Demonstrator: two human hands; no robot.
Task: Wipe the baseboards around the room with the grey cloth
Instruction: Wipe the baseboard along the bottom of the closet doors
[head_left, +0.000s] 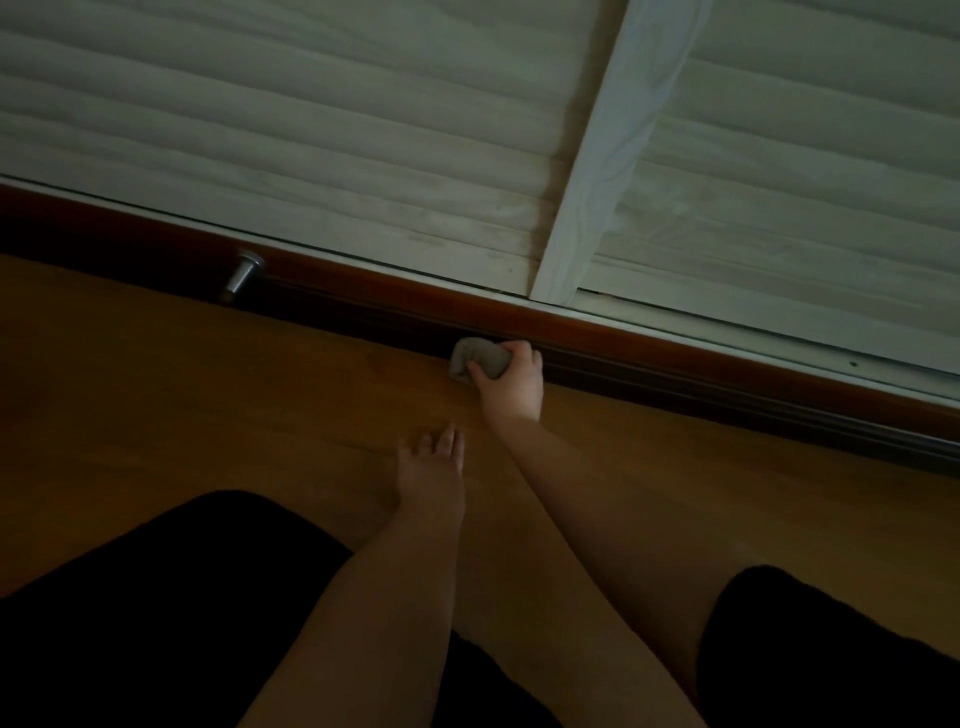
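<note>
Right hand (511, 382) clamped on bunched grey cloth (478, 359), pressed against dark baseboard (649, 364) at floor (208, 389) edge; left hand (431, 467) flat on floor, fingers straight, holding nothing; risk: cloth bunched small, may skip lower groove; metal doorstop (243, 275) further left may snag cloth.

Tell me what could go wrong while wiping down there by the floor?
The right hand grips the bunched grey cloth against the dark baseboard. The room is dim, so dusty spots could be missed. A metal door stop sticks out of the baseboard further along to the left; knuckles might bump it. The left hand rests flat on the wooden floor and might slip while leaning.
</note>
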